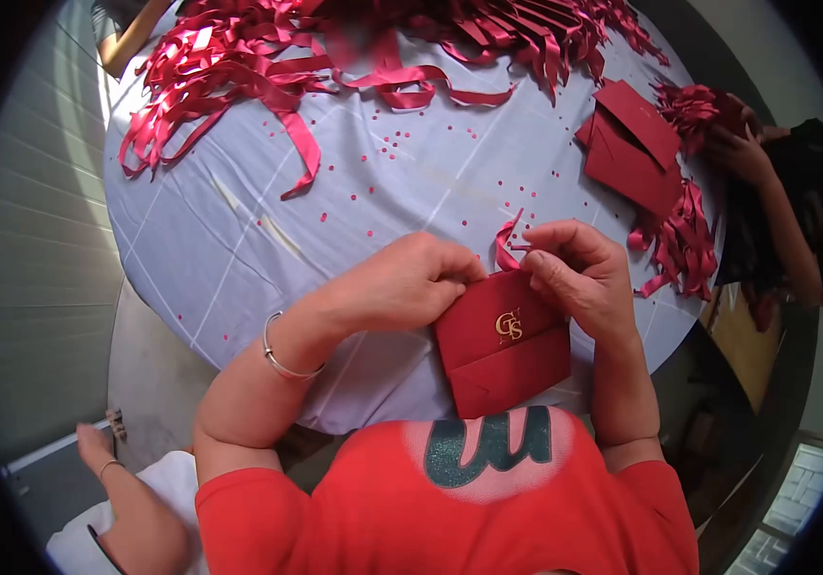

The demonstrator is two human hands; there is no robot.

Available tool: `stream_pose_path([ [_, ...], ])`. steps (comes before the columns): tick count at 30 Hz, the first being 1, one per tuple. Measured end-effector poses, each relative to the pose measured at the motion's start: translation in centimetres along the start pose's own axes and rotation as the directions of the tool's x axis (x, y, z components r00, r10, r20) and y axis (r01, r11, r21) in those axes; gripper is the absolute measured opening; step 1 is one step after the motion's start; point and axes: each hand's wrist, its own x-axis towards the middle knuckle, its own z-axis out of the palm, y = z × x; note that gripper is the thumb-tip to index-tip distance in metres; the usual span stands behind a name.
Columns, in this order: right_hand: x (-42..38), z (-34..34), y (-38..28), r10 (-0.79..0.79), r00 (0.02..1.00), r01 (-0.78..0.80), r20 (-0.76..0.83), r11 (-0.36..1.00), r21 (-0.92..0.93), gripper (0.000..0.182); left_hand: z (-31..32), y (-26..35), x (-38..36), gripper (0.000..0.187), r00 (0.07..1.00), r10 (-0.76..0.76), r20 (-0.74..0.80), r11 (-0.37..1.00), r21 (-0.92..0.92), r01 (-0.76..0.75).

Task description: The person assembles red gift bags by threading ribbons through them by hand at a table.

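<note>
A dark red paper gift bag [512,359] with gold lettering lies at the table's near edge, close to my chest. My left hand [430,278] grips the bag's upper left edge, thumb and fingers closed. At its upper right corner my right hand [584,273] is closed in a pinch on a red ribbon [505,251], one end of which curls upward between the hands. Part of the bag's right edge is hidden behind my right hand.
Loose red ribbons [239,81] heap across the far side of the round table [229,259]. Folded red bags [632,149] lie at the right, with more ribbons [684,240] below. Small red dots are scattered over the cloth. People sit at right, upper left and lower left.
</note>
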Motion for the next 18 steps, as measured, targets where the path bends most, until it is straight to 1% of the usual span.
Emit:
stream_pose_path([
  [1,-0.1,-0.1,-0.1,-0.005,1.0,0.005,0.003,1.0,0.019,0.013,0.0,-0.1,-0.1,0.028,1.0,-0.011,0.008,0.997,-0.075,0.012],
  [2,-0.3,-0.2,-0.1,0.012,1.0,-0.012,0.002,0.999,0.031,0.013,-0.1,0.3,-0.2,0.028,0.999,-0.028,0.016,0.996,-0.082,0.03],
  [3,-0.5,-0.4,-0.2,-0.037,0.999,0.039,0.021,0.996,-0.083,0.011,-0.3,0.9,-0.3,0.028,0.996,-0.087,0.035,0.99,-0.11,0.09],
  [4,-0.7,-0.6,-0.4,-0.088,0.995,0.095,0.046,0.976,-0.197,0.01,-0.5,1.3,-0.3,0.028,0.989,-0.141,0.053,0.98,-0.135,0.147],
  [5,-0.8,-0.7,-0.7,-0.142,0.987,0.156,0.069,0.945,-0.287,0.01,-0.6,1.2,-0.2,0.028,0.987,-0.15,0.057,0.978,-0.135,0.156],
  [7,-0.6,-0.2,-0.6,-0.365,0.918,0.396,0.154,0.854,-0.337,0.015,-0.5,0.9,-0.1,0.027,0.986,-0.154,0.055,0.974,-0.157,0.161],
  [8,-0.7,0.0,-0.5,-0.397,0.898,0.44,0.19,0.811,-0.385,0.018,-0.5,0.8,0.0,0.027,0.985,-0.16,0.062,0.973,-0.159,0.168],
  [11,-1.1,0.9,0.5,-0.384,0.882,0.469,0.272,0.763,-0.444,0.016,-0.5,0.6,0.0,0.025,0.977,-0.205,0.054,0.961,-0.177,0.212],
  [12,-1.2,1.1,0.6,-0.384,0.882,0.47,0.273,0.764,-0.443,0.016,-0.6,0.6,0.0,0.023,0.976,-0.212,0.047,0.962,-0.164,0.217],
  [14,-1.4,1.5,0.8,-0.399,0.854,0.52,0.333,0.671,-0.529,0.014,-0.6,0.5,-0.1,0.022,0.975,-0.221,0.037,0.962,-0.155,0.224],
  [17,-1.4,1.7,0.8,-0.425,0.844,0.536,0.326,0.654,-0.535,0.013,-0.7,0.7,-0.1,0.021,0.974,-0.222,0.039,0.96,-0.167,0.226],
  [18,-1.4,1.8,0.9,-0.425,0.843,0.538,0.33,0.653,-0.533,0.013,-0.8,0.8,-0.2,0.021,0.98,-0.201,0.014,0.969,-0.146,0.201],
])
